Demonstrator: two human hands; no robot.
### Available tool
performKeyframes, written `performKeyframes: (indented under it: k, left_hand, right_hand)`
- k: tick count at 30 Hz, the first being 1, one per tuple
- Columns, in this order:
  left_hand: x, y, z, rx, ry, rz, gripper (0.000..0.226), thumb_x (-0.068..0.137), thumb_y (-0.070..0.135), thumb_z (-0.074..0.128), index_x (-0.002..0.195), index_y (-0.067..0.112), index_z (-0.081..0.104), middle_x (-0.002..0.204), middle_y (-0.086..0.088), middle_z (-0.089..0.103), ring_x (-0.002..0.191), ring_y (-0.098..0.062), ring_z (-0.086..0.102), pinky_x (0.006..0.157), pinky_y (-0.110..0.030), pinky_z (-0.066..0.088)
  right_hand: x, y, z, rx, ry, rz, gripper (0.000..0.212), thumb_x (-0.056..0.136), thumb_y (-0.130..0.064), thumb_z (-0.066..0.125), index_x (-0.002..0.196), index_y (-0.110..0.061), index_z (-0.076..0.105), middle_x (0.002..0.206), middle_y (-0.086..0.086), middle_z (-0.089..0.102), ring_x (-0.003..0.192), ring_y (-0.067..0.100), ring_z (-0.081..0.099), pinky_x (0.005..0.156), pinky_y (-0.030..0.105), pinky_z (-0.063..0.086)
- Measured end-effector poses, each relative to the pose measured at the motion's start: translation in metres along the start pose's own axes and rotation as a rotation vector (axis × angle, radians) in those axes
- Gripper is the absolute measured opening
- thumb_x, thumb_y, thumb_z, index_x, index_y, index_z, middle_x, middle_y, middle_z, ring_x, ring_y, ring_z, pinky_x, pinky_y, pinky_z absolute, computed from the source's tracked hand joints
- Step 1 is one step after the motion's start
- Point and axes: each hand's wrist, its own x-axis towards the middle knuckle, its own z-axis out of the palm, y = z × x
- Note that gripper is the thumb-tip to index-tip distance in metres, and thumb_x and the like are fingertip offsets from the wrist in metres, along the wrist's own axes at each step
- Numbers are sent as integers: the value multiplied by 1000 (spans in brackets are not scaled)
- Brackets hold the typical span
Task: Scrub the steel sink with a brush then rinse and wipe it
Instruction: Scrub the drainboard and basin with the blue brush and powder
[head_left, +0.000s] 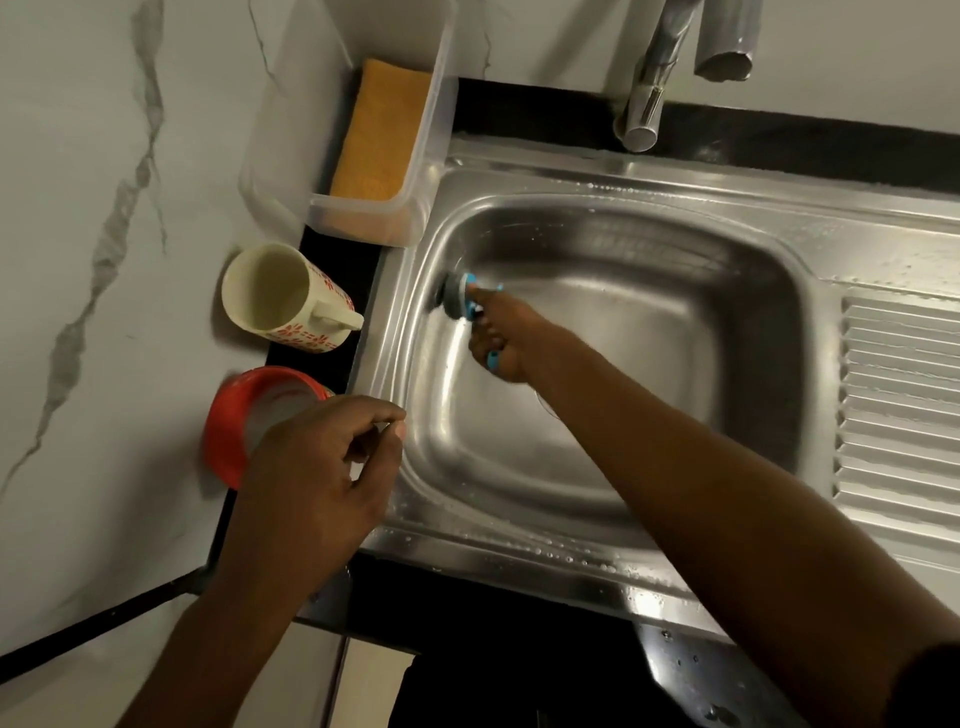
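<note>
The steel sink (649, 218) fills the middle of the view, its basin wet with drops along the rim. My right hand (511, 332) reaches into the basin and grips a brush (460, 297) with a blue handle. The brush's grey head presses against the basin's left wall, and my index finger lies along the handle. My left hand (317, 478) hovers over the sink's left front rim with fingers loosely curled, holding nothing. An orange cloth (382, 130) lies folded in a clear plastic box (363, 218) at the sink's back left corner.
A chrome tap (654, 83) stands behind the basin, with no water running. A ribbed draining board (898, 405) lies to the right. On the black counter strip at the left stand a cream mug (283, 299) with red flowers and a red-rimmed container (244, 421).
</note>
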Motion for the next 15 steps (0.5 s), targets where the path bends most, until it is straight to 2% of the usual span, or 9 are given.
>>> performKeyframes:
  k: [3, 5, 8, 11, 15]
  left_hand:
    - [1, -1, -1, -9, -7, -7, 12, 96, 20, 71, 106, 23, 77, 89, 25, 67, 90, -4, 68, 75, -10, 52]
    - [2, -2, 0, -6, -17, -5, 12, 96, 19, 72, 106, 22, 77, 89, 26, 66, 90, -1, 67, 75, -7, 50]
    - [6, -4, 0, -19, -20, -20, 11, 96, 18, 72, 105, 21, 78, 88, 25, 66, 91, 2, 66, 76, -4, 48]
    - [8, -4, 0, -18, -23, -22, 13, 96, 22, 69, 105, 20, 78, 89, 20, 70, 94, 0, 67, 79, -4, 48]
    - [11, -5, 4, 9, -19, 5, 11, 95, 19, 71, 104, 20, 78, 86, 21, 69, 91, -4, 66, 77, -7, 49]
  right_hand:
    - [-34, 52, -8, -55, -178, 172, 31, 106, -38, 56, 88, -13, 53, 46, -7, 31, 31, 2, 25, 29, 13, 19]
    - [-42, 72, -13, -80, -216, 215, 29, 105, -39, 58, 93, -12, 55, 50, -7, 32, 34, 2, 25, 30, 12, 20]
    - [-17, 28, -2, 47, -155, 70, 28, 105, -39, 56, 94, -14, 52, 43, -6, 32, 29, 2, 25, 27, 15, 21]
    - [-6, -23, 7, 183, -56, -16, 29, 103, -40, 62, 111, -13, 53, 48, -5, 34, 33, 2, 27, 30, 14, 24]
    - [-27, 15, 1, 86, -101, -42, 46, 99, -46, 64, 122, -6, 59, 58, -5, 34, 41, 3, 27, 35, 14, 27]
